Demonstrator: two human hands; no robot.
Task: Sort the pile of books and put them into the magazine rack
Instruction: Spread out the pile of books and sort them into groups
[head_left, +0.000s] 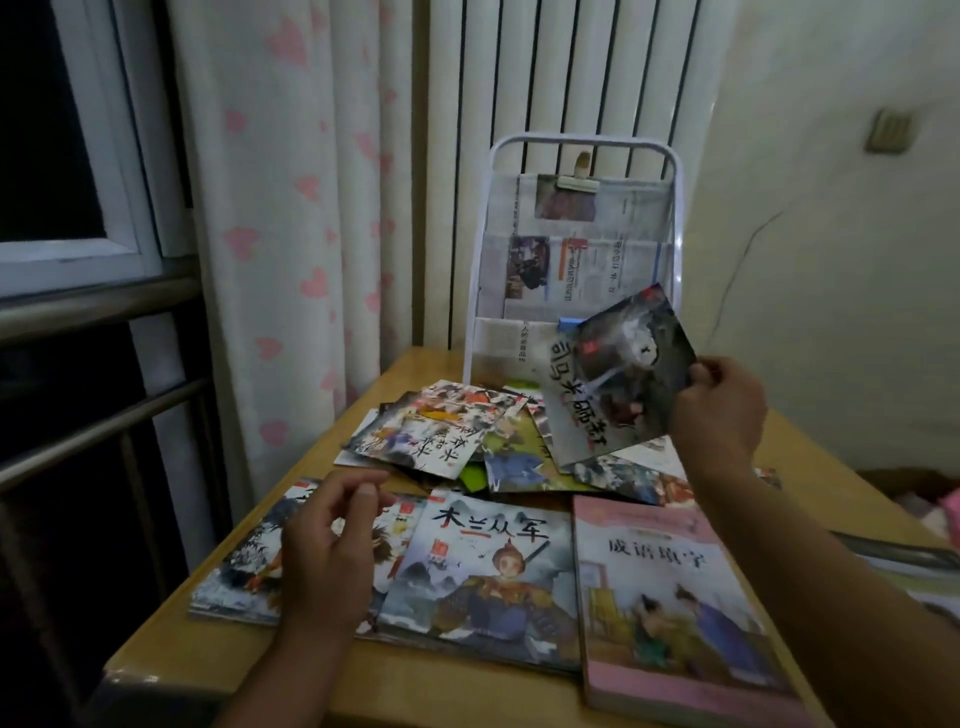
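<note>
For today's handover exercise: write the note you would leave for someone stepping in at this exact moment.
Right hand holds a grey-covered book in the air before the magazine rack.
Left hand hovers open over the left book of the front row.
Done: three books laid out in front, including the blue one and the pink one.
Left: the loose pile is unsorted; the rack seems to hold only newspaper.

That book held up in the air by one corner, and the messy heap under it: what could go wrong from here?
The right hand pinches the grey picture book only at one edge, so the thin book could slip and fall onto the loose pile. The pile lies fanned and overlapping, so a bump might push books toward the table edge. The magazine rack stands right behind the raised book, so a careless swing might knock it.
</note>
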